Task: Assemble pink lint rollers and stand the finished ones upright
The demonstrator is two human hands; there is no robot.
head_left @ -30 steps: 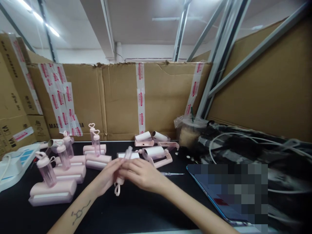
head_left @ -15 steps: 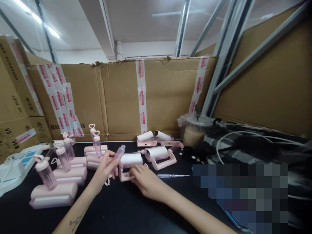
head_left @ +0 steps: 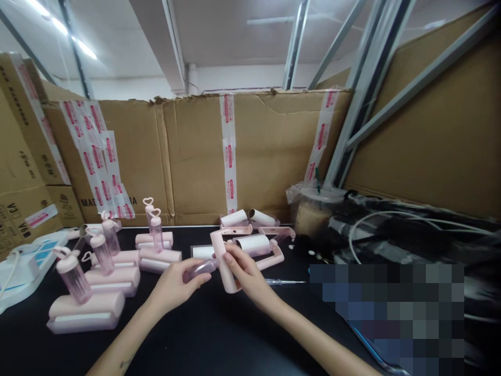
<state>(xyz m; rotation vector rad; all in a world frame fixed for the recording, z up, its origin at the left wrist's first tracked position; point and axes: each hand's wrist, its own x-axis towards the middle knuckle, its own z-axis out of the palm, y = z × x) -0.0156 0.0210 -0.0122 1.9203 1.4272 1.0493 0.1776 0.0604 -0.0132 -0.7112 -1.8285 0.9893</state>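
Observation:
My left hand [head_left: 180, 284] is closed round a translucent purple lint roller handle [head_left: 202, 268], which points to the right. The fingers of my right hand [head_left: 246, 271] grip a pink lint roller cover [head_left: 224, 263], tilted nearly upright. The handle's end meets the cover's side; whether they are joined I cannot tell. Behind my hands lies a white sticky roll [head_left: 202, 252] in a clear tray, partly hidden. Another white roll [head_left: 254, 244] with a pink cover piece [head_left: 273, 259] rests just beyond my right hand. A screwdriver [head_left: 287, 282] lies to the right.
On the left stand several lint rollers [head_left: 86, 308] with heart-loop handles upright, beside a white power strip [head_left: 37, 266]. More rolls and covers [head_left: 236, 230] lie at the back, near a drink cup [head_left: 316, 211]. Dark plastic and a white cable [head_left: 354, 235] fill the right. Cardboard [head_left: 195, 156] walls the back.
My right hand has lifted the pink cover off the table and turned it nearly upright. My left hand has tipped the handle from pointing up to lying rightward against the cover.

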